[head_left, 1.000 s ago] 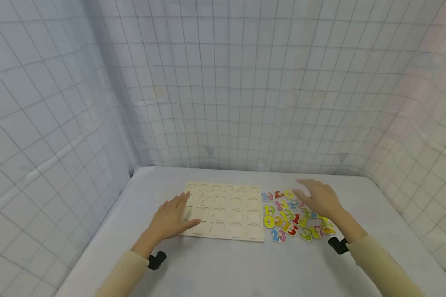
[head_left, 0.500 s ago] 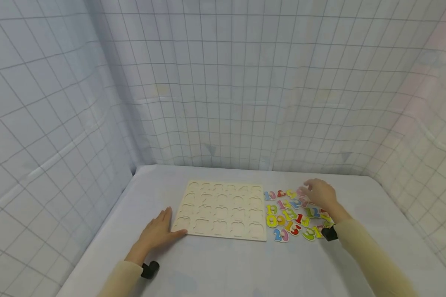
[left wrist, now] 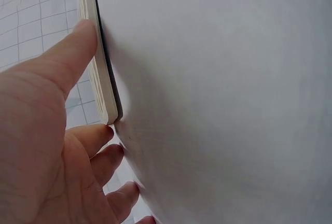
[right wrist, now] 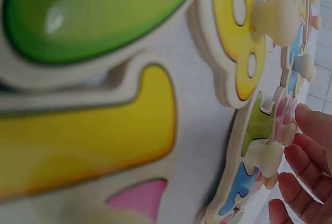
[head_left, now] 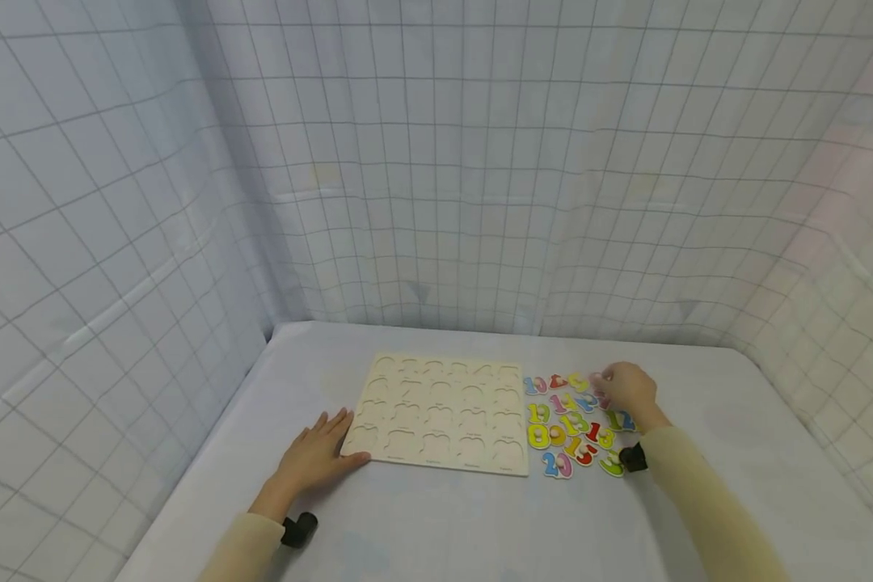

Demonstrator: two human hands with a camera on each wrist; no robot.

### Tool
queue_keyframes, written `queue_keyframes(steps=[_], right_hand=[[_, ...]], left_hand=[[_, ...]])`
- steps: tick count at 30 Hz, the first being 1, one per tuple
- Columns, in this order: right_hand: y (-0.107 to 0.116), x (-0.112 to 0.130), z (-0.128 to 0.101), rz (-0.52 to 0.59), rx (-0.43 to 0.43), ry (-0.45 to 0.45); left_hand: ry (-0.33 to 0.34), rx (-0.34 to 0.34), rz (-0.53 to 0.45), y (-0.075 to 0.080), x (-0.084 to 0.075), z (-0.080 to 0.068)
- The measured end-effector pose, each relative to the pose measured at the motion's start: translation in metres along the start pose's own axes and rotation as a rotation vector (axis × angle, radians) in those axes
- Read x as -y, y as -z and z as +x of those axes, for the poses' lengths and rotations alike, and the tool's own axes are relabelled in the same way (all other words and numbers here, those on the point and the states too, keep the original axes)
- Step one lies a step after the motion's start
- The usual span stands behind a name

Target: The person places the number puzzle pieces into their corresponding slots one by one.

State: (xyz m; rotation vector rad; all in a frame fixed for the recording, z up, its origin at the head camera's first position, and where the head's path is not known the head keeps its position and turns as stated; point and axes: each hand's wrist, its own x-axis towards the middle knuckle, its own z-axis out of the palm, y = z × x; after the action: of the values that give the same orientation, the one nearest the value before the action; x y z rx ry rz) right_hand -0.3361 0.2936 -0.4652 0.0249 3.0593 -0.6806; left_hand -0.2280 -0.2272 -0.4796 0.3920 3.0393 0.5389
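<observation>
Head view: left hand [head_left: 316,454] at the near left corner of the board [head_left: 436,413]; number pieces [head_left: 573,423] and right hand [head_left: 629,394] lie farther right.
Left fingers [left wrist: 108,162]: spread, holding nothing; the thumb touches the board's edge. Light pressure there should be enough to steady it.
Board: flat, its recesses unfilled. A piece would probably need turning to match its outline before being pressed home.
Pieces: just right of the board, crowded, with upright knobs [right wrist: 277,19]. Lifting straight up by the knob seems the best way to avoid dragging neighbours.
Right fingers [right wrist: 298,185]: bent, only slightly parted, close by a pink piece [right wrist: 281,110]; whether they grip its knob, I cannot tell.
Tabletop [head_left: 436,525]: pale and smooth-looking, so things might slide if nudged.
Room: white, grid-lined curtains [head_left: 480,202] hang left of, behind and right of the tabletop.
</observation>
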Motion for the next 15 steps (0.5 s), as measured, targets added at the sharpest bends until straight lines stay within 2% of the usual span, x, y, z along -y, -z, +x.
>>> queue_keyframes(steps=[9,15], right_hand=[[-0.0016,0.0028,0.0004,-0.044,-0.031,0.006],[-0.0007,0.0042,0.0010,-0.016,-0.031,0.008]], left_hand=[[0.005,0.002,0.012,-0.0025,0.0020,0.0015],[0.005,0.006,0.005,-0.0033,0.0036,0.0019]])
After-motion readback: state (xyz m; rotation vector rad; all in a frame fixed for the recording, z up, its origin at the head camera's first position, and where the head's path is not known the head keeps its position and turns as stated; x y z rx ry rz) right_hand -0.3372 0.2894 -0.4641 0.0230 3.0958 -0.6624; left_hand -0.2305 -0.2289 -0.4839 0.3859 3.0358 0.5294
